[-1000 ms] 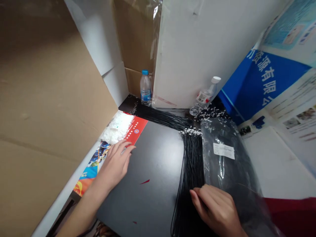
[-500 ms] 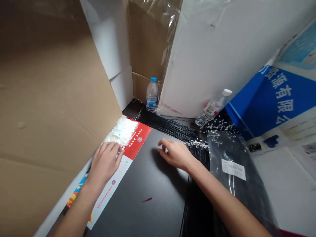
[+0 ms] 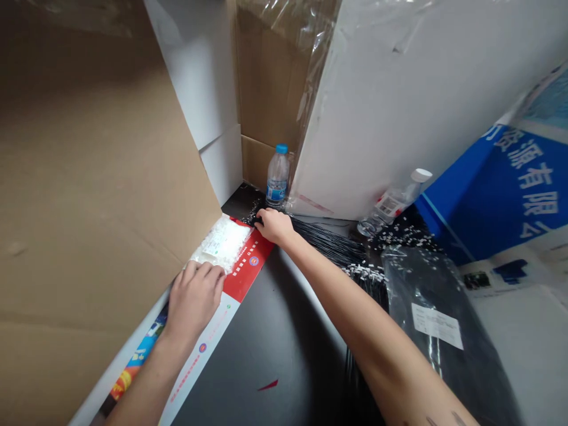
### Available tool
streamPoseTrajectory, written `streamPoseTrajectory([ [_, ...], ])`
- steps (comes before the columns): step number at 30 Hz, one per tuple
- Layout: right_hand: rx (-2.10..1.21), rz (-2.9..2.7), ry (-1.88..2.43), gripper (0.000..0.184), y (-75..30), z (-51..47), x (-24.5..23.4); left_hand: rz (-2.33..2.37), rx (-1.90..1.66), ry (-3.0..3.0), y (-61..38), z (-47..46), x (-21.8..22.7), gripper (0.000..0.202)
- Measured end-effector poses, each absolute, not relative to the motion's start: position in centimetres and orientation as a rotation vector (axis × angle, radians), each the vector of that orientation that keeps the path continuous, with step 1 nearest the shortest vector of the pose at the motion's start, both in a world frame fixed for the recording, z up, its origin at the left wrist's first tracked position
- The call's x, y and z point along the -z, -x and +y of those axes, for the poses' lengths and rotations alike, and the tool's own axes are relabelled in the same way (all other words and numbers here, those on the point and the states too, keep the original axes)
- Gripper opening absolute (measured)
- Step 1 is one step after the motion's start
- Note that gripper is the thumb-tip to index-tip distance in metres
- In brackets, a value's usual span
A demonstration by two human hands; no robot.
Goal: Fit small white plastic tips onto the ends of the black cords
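My left hand [image 3: 194, 297] rests on a red, white and coloured printed sheet [image 3: 242, 272], its fingertips curled at the near edge of a pile of small white plastic parts [image 3: 225, 243]. My right hand [image 3: 274, 225] reaches far forward, fingers closed on the end of a bundle of thin black cables [image 3: 326, 243] lying across the back of the black work surface [image 3: 270, 337]. A second bundle of black cables with white connectors [image 3: 368, 277] lies to the right.
A large cardboard panel [image 3: 89, 195] walls the left side. A blue-capped water bottle [image 3: 277, 176] stands at the back and a white-capped bottle [image 3: 393, 201] leans nearby. A clear bag of black cables [image 3: 439, 325] lies right, beside white boards and a blue poster [image 3: 515, 195].
My right hand has moved from the near cable bundle forward and left to the far bundle's end. My left hand slid slightly toward the white parts. The view tilted forward.
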State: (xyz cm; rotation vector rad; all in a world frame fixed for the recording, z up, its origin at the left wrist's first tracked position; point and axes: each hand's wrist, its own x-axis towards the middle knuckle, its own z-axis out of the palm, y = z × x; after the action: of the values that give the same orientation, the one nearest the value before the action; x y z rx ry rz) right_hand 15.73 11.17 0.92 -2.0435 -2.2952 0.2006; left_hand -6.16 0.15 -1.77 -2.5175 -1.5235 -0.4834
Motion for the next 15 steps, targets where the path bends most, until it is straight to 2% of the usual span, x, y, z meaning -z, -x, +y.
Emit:
streamPoseTrajectory([
  [4, -0.172, -2.299, 2.009, 0.023, -14.6, 12.2, -0.3, -1.513, 0.509, 2.559, 6.3, 0.2, 1.8, 0.017],
  [7, -0.144, -2.277, 1.991, 0.026, -14.5, 12.1, -0.1, -1.508, 0.537, 2.584, 6.4, -0.1, 1.9, 0.012],
  [15, -0.090, -2.140, 1.928, 0.030, -14.4, 11.2, -1.4, -1.599, 0.550, 2.514, 6.0, -0.4, 2.1, 0.020],
])
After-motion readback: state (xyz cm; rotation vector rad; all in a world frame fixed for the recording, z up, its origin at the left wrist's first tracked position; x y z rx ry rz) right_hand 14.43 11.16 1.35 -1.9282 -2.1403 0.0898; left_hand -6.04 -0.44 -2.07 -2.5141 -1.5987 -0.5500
